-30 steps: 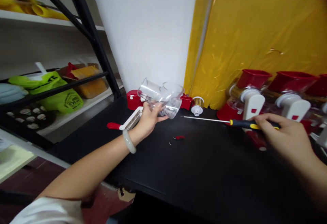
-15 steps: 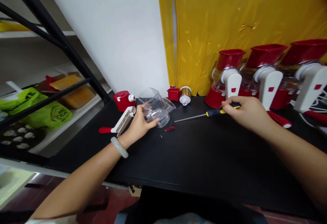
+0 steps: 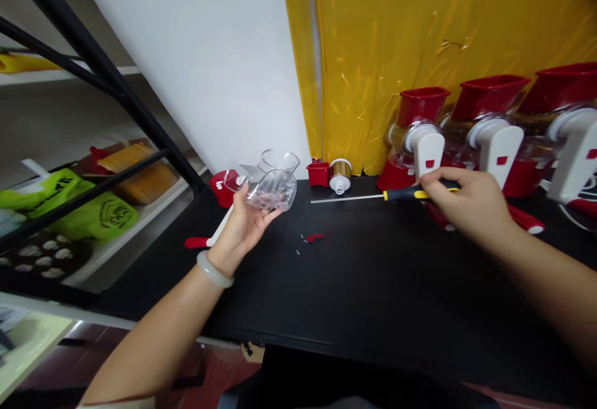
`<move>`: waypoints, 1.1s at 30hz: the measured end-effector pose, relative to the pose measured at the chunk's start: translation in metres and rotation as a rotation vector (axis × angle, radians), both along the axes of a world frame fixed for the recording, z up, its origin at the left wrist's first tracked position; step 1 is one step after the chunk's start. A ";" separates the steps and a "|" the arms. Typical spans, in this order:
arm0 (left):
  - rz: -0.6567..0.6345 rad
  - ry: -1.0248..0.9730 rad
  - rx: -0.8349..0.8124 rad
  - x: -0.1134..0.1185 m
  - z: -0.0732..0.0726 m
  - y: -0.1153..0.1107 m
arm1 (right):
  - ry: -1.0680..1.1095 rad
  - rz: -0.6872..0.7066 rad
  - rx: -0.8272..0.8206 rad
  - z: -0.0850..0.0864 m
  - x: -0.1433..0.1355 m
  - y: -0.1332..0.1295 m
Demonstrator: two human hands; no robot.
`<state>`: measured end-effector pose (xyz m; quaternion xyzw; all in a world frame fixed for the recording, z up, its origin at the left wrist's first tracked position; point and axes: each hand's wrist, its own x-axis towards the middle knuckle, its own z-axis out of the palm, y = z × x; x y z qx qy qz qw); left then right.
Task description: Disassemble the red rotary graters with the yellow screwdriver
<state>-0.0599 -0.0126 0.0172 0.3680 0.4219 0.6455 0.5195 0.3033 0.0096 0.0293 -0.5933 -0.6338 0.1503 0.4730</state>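
While the left hand (image 3: 247, 225) grasps a clear plastic tubular housing (image 3: 274, 186) near mid-frame, the right hand (image 3: 471, 201) clasps a dark-and-yellow-handled metal screwdriver (image 3: 394, 195) right of centre.

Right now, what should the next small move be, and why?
Probably ease the screwdriver leftward to the clear plastic part: the left hand holds that part, and the right hand grips the screwdriver by its handle, the tip aimed toward the part but apart from it.

White panel (image 3: 200, 55) beside glossy yellow sheeting (image 3: 382, 42), black-framed shelving (image 3: 149, 127) at left, reddish floor (image 3: 221, 368) below.
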 end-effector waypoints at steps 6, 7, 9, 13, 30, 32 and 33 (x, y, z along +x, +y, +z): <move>-0.041 -0.197 0.052 0.021 0.019 -0.006 | 0.101 -0.060 0.155 -0.003 0.005 -0.011; -0.054 -0.201 0.065 0.024 0.020 -0.007 | 0.095 -0.060 0.178 -0.004 0.006 -0.013; -0.062 -0.220 0.086 0.029 0.020 -0.010 | 0.076 -0.054 0.201 -0.006 0.007 -0.016; -0.043 -0.280 0.111 0.032 0.020 -0.013 | 0.024 -0.085 0.243 -0.008 0.010 -0.015; 0.007 -0.153 0.090 0.035 0.009 -0.018 | -0.110 -0.007 0.306 -0.015 0.005 -0.019; -0.006 -0.136 0.091 0.034 0.008 -0.018 | -0.132 0.013 0.332 -0.015 0.006 -0.018; -0.014 -0.134 0.092 0.034 0.008 -0.018 | -0.146 0.023 0.347 -0.015 0.006 -0.018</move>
